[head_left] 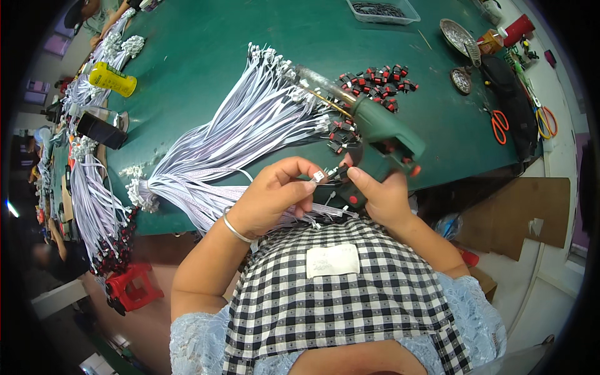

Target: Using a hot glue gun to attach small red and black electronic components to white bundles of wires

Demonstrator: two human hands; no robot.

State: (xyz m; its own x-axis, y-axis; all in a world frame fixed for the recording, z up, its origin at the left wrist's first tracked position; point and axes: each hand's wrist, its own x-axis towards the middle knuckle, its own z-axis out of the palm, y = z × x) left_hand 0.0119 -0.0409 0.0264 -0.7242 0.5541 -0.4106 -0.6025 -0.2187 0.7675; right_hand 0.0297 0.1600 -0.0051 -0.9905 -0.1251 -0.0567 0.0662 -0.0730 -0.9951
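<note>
My left hand point(281, 190), wearing a silver bangle, pinches a small white connector point(319, 177) on a wire end between thumb and forefinger. Facing it, the fingertips of my right hand point(386, 194) close on a small black part point(340, 172). A green soldering gun point(387, 128) is just beyond my right hand, its metal tip pointing to the far left. Its handle runs behind the fingers, and I cannot tell whether they also grip it. A large bundle of white flat cables point(219, 137) fans out beyond my left hand, with loose ends in my lap.
Black-and-red switches point(378, 84) are piled past the gun. A clear tray point(384, 11), a metal dish point(458, 37) and orange scissors point(499, 127) sit toward the right. At left are a yellow bottle point(112, 79), a phone point(101, 130), more cables point(94, 194) and a red stool point(136, 287).
</note>
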